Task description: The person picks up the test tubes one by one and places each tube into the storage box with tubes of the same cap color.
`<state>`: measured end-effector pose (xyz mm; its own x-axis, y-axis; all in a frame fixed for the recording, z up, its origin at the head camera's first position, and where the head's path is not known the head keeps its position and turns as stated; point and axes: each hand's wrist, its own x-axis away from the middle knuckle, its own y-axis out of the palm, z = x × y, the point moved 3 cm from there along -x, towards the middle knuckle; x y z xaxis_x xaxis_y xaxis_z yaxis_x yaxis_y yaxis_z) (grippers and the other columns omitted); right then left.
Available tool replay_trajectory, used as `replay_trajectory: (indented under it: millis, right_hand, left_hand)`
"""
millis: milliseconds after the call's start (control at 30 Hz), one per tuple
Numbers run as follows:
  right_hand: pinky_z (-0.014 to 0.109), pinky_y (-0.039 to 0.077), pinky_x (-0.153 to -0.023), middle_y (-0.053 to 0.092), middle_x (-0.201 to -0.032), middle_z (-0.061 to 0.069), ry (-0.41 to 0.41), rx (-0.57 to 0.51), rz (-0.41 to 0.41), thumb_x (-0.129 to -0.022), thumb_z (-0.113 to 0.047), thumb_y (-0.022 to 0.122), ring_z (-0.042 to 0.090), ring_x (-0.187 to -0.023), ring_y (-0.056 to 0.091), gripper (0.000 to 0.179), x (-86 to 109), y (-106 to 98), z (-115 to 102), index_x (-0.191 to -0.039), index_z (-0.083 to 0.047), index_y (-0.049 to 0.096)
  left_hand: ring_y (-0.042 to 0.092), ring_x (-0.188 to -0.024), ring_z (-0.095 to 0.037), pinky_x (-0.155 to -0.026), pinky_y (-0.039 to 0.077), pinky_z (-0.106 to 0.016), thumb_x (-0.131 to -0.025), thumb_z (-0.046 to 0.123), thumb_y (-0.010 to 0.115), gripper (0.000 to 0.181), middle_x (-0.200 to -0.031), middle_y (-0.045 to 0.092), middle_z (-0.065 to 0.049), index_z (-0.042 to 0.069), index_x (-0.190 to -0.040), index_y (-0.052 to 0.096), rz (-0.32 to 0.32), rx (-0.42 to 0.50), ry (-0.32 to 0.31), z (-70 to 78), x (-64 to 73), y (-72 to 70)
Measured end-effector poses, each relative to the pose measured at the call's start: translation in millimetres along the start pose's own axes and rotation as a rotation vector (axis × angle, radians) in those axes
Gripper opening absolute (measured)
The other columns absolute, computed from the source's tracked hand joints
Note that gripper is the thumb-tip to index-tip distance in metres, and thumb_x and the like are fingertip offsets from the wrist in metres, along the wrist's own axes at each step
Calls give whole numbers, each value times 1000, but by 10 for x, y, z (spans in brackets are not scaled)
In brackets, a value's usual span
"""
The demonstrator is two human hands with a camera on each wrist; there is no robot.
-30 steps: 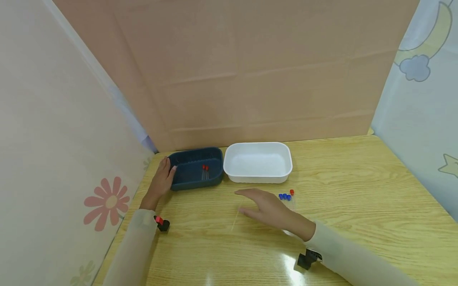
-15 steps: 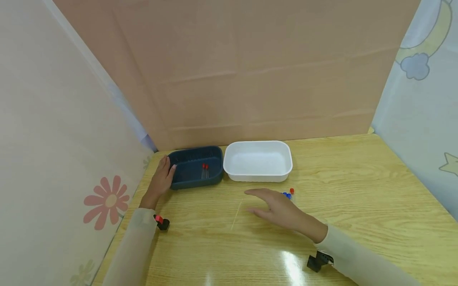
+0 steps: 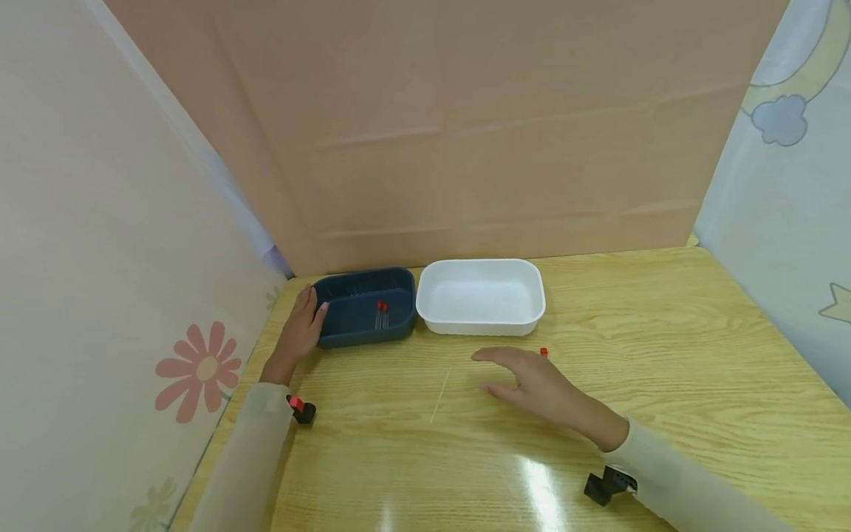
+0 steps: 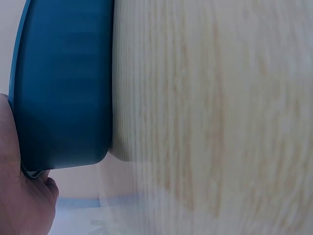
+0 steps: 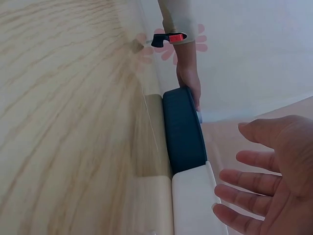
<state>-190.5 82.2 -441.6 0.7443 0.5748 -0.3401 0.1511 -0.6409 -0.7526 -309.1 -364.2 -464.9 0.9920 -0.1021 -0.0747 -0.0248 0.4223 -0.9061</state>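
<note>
My left hand (image 3: 299, 332) holds the left end of a dark blue plastic tray (image 3: 362, 340), with the thumb over its rim. In the left wrist view the hand (image 4: 29, 196) lies at the end of the tray (image 4: 63, 88). Inside the tray lie two thin clear tubes with red caps (image 3: 382, 306). My right hand (image 3: 541, 388) hovers over the table with fingers spread and nothing between them. Just past its knuckles shows one red cap (image 3: 544, 352); the blue caps beside it are hidden behind the hand. The right wrist view shows this hand (image 5: 274, 181) with its fingers apart.
A white tray (image 3: 482, 329) stands against the right side of the blue one. Both sit on a wood-grain table (image 3: 665, 355) near a brown backdrop (image 3: 479, 133). A patterned sheet (image 3: 133, 244) bounds the left side. A thin pale line (image 3: 441, 396) marks the table.
My right hand has moved right and now covers the blue caps, which showed beyond it before. My left hand keeps its place on the blue tray.
</note>
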Motion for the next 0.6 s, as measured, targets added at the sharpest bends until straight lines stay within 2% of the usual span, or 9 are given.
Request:
replay_trajectory:
  millis: [367, 400, 467, 600]
  right_hand:
    - [44, 53, -97, 69, -129, 4, 20, 23, -2, -95, -23, 75, 24, -119, 65, 41, 63, -50, 62, -131, -7, 67]
    - [45, 53, -96, 69, -129, 4, 25, 31, 2, -94, -24, 75, 23, -118, 66, 41, 67, -58, 69, -131, -7, 67]
    - [45, 54, -94, 69, -129, 4, 30, 43, 10, -93, -24, 76, 20, -104, 70, 42, 78, -80, 86, -132, -8, 67]
    - [46, 55, -92, 69, -129, 6, 23, 60, 27, -92, -24, 77, 20, -98, 70, 44, 109, -123, 131, -131, -7, 66]
  left_hand:
    - [-7, -155, -35, -122, 6, -57, -113, 43, 24, 70, -169, -8, -15, -4, -160, 2, -4, -1, -2, 9, 8, -14]
    - [-7, -155, -34, -122, 6, -57, -113, 42, 24, 70, -169, -9, -15, -4, -160, 1, -4, 0, -2, 12, 6, -15]
    - [-8, -155, -34, -122, 5, -57, -113, 42, 25, 69, -169, -9, -15, -4, -160, 1, -6, -1, -3, 22, 5, -18]
    - [-7, -155, -35, -122, 5, -57, -113, 41, 25, 69, -169, -9, -16, -4, -159, 1, -5, -6, -1, 31, -4, -16]
